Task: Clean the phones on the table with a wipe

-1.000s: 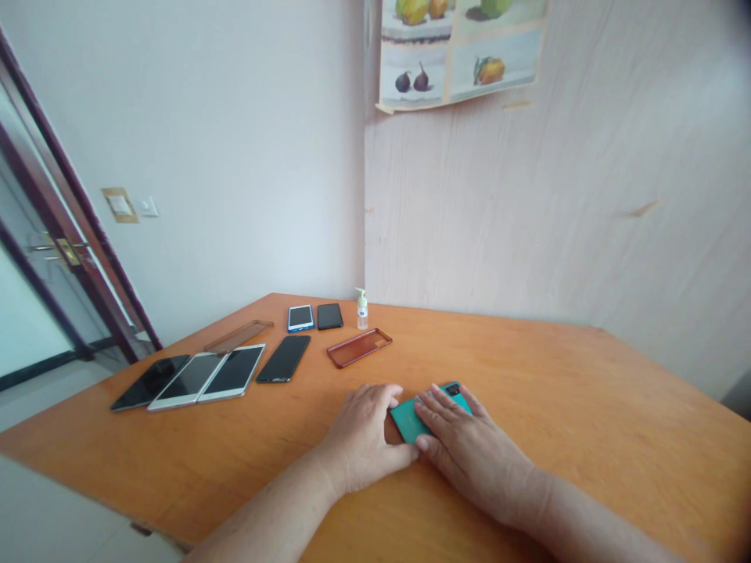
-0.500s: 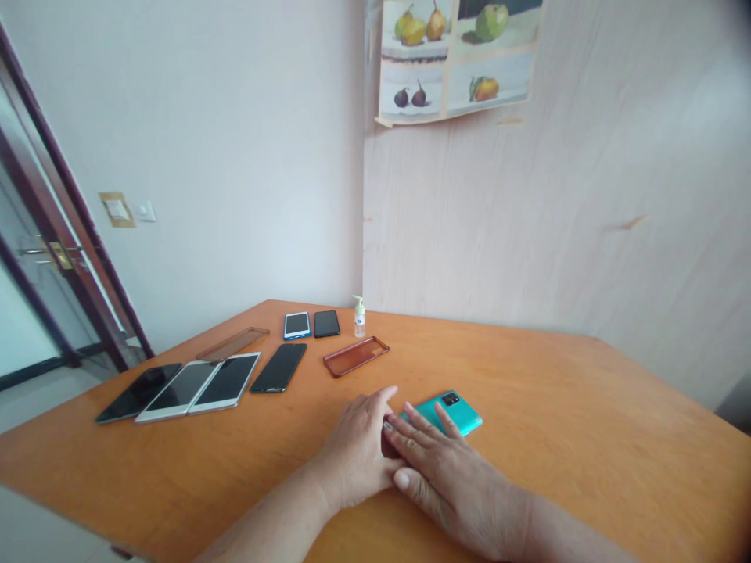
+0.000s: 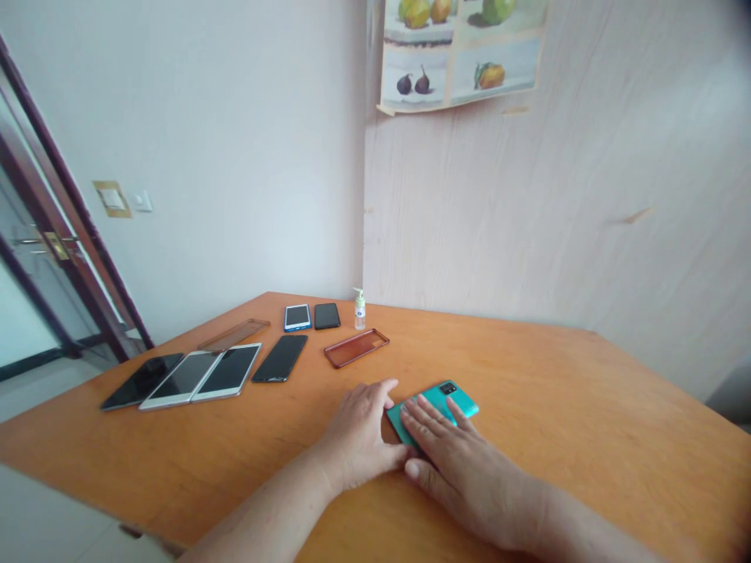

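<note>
A turquoise smartphone [image 3: 466, 402] lies back up on the wooden table, its black camera block at the far right end. My left hand [image 3: 359, 442] curves round the phone's near left end, thumb on one edge and forefinger by the other. Flat across the phone's back rest the stretched fingers of my right hand [image 3: 454, 461], with its thumb near the left thumb. Part of the back is hidden under these fingers.
Farther back lie a reddish-brown phone case [image 3: 357, 348], a black phone [image 3: 280, 359], and a pump bottle [image 3: 360, 310]. Two small phones stand near the wall edge. On the left are a clear brownish case [image 3: 235, 335], two white-framed devices [image 3: 226, 372] and a dark tablet [image 3: 142, 381].
My right hand has slid slightly right along the phone's back, uncovering more of its left end. My left hand stays at that end. The view has tilted down a little.
</note>
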{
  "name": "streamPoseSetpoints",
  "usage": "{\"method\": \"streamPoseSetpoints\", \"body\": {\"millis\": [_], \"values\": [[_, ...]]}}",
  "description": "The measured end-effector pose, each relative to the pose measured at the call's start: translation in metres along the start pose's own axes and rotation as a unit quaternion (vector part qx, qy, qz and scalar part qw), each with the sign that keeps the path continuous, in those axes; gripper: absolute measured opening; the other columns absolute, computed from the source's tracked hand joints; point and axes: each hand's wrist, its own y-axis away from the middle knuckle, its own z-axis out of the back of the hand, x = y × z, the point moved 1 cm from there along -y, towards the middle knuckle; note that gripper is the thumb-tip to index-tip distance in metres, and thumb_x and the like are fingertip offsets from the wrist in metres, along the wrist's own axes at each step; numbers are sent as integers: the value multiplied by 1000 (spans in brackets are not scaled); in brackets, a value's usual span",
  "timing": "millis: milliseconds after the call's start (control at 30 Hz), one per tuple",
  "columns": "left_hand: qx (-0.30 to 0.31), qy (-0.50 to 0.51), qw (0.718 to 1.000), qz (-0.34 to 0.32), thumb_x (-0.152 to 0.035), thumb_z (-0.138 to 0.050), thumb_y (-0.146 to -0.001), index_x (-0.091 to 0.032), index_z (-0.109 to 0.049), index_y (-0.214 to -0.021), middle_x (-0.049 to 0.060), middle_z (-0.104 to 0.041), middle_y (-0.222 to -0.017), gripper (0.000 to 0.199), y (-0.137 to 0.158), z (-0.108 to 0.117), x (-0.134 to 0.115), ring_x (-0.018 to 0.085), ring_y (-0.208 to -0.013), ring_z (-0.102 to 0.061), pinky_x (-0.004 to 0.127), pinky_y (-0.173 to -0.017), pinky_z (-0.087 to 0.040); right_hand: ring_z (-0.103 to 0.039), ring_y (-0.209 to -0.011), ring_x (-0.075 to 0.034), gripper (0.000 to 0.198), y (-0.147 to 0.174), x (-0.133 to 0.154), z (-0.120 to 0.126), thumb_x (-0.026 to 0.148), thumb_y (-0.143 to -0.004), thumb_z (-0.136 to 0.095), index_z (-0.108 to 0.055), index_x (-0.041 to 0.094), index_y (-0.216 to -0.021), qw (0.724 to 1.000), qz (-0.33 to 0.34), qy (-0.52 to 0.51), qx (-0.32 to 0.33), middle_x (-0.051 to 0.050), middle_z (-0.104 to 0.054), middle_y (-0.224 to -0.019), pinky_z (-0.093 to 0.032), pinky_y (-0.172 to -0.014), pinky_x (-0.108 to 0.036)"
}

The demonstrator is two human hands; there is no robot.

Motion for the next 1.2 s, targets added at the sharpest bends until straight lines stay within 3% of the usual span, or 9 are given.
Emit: {"method": "streamPoseSetpoints", "body": {"millis": [100, 267, 333, 567, 633, 800, 867, 1100, 1200], "values": [[-1, -6, 1000, 3, -40, -82, -65, -21, -44, -135, 8, -63, -114, 82, 0, 2, -2, 29, -110, -56, 46, -101, -41, -15, -149, -29, 67, 2, 2, 1, 58, -101, -24, -24, 19, -156, 1000, 7, -2, 12, -8, -22, -160, -11, -120, -59], [9, -10, 1000, 2, -39, -84, -62, -22, -47, -132, 7, -63, -116, 81, -1, 4, -5, 29, -111, -55, 45, -100, -41, -19, -147, -35, 67, -4, -43, -2, 54, -101, -30, -35, 11, -151, 982, -159, 92, -48, -16, -31, -156, -5, -115, -70], [11, -12, 1000, 1, -38, -84, -61, -22, -48, -131, 7, -63, -117, 81, -1, 5, -5, 29, -111, -55, 45, -99, -41, -19, -147, -35, 67, -4, -49, -3, 53, -101, -32, -36, 10, -151, 977, -180, 97, -53, -18, -32, -156, -6, -115, -70], [10, -18, 1000, 3, -38, -81, -67, -22, -52, -126, 6, -64, -112, 68, -1, 7, -7, 28, -105, -56, 43, -95, -43, -18, -149, -27, 68, 5, 5, 4, 59, -101, -27, -25, 18, -156, 999, 28, -36, 21, -8, -23, -160, -16, -120, -55], [12, -23, 1000, 5, -39, -81, -67, -22, -52, -125, 6, -64, -112, 67, -1, 8, -8, 28, -106, -56, 43, -94, -43, -20, -148, -28, 67, 5, 1, 4, 58, -101, -28, -28, 18, -155, 999, 22, -33, 14, -9, -26, -159, -16, -120, -57], [11, -41, 999, 7, -41, -82, -65, -24, -55, -121, 5, -64, -112, 65, -2, 10, -8, 28, -106, -55, 42, -92, -43, -27, -145, -34, 66, -4, -45, -2, 53, -101, -31, -39, 8, -149, 985, -144, 74, -56, -19, -35, -154, -12, -117, -65], [12, -47, 999, 8, -40, -82, -65, -24, -56, -119, 5, -64, -112, 61, -3, 10, -7, 28, -105, -54, 42, -92, -42, -28, -145, -35, 65, -5, -52, -3, 50, -102, -32, -40, 6, -148, 980, -166, 88, -64, -21, -37, -153, -14, -117, -64], [6, -55, 998, 9, -34, -77, -70, -24, -58, -113, 5, -64, -109, 48, -4, 8, -6, 28, -103, -55, 39, -91, -42, -24, -147, -28, 65, 8, 5, 5, 53, -101, -31, -32, 15, -154, 1000, 17, -16, -4, -12, -30, -158, -18, -120, -54], [7, -50, 999, 5, -35, -78, -70, -25, -58, -112, 5, -64, -108, 47, -4, 9, -7, 28, -103, -55, 39, -90, -42, -27, -146, -28, 63, 8, 4, 5, 52, -102, -32, -34, 15, -153, 1000, 20, -21, -6, -12, -33, -157, -20, -120, -53]]}}
